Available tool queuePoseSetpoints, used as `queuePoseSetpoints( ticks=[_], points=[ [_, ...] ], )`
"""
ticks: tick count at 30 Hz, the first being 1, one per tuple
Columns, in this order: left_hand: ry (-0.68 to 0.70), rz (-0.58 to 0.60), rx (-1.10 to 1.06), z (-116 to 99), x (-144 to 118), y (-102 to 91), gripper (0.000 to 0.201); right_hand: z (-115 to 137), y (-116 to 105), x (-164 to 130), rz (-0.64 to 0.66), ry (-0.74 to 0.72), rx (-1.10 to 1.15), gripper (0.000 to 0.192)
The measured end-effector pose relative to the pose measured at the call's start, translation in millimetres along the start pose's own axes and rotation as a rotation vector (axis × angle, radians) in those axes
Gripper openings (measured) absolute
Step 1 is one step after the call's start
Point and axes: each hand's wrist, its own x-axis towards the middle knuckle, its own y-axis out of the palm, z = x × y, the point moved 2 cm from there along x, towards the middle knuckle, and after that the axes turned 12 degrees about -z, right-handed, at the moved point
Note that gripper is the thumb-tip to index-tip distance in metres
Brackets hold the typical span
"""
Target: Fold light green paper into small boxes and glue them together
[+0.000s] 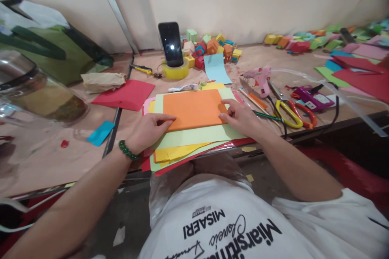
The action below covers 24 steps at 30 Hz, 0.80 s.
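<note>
Both hands rest flat on an orange sheet of paper [194, 108] that lies on top of a stack of coloured paper [194, 139] at the near edge of the bench [45, 162]. The left hand [148, 129], with a green bead bracelet [127, 151] at the wrist, presses the sheet's lower left corner with its fingers laid together, gripping nothing. The right hand [240, 115] presses the right edge of the orange sheet with its fingertips, fingers loosely curled and likewise clamped on nothing.

Behind the stack a dark phone [170, 43] stands upright in a roll of yellow tape [176, 72], with a heap of small folded paper cubes [212, 48] just behind it. A light blue sheet [216, 68] lies near the tape. To the right lie a pink glue gun [261, 77] and yellow-handled scissors [287, 112]. A red sheet [126, 95] lies to the left of the stack, with a small blue scrap [100, 132] nearer the person
</note>
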Motion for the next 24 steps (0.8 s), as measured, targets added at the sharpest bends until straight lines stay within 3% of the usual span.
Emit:
queuePoseSetpoints(
  ticks=[6,10,17,24],
  points=[
    [0.055,-0.013,0.094,6,-4,2.2,0.039,-1,0,2,0.036,0.014,0.015,0.044],
    [0.165,-0.020,0.191,12,-6,6.3,0.041,-6,3,-2,0.011,-0.001,0.018,0.037],
    [0.325,0.151,0.463,-6,-7,-7.3,0.040,-3,4,-8,0.045,-0.027,0.015,0.024],
    [0.233,0.156,0.407,-1,5,-5.5,0.040,-14,11,-19,0.041,-0.104,0.058,0.025]
  ],
)
